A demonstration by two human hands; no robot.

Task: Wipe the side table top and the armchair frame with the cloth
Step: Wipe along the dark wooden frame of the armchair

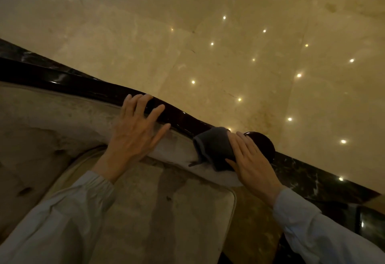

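The armchair's dark glossy wooden frame [83,85] runs diagonally from the left edge down to a rounded arm end [263,144]. My left hand [135,130] rests flat, fingers spread, on the frame and the pale padded arm beside it. A dark grey cloth [214,149] is draped over the frame just before the rounded end. My right hand [250,163] presses on the cloth's right side, fingers laid over it. The side table is not in view.
The beige seat cushion [166,211] lies below my arms. Beyond the frame is a polished cream marble floor [229,34] reflecting small ceiling lights, bordered by a dark marble strip [323,180] at the right.
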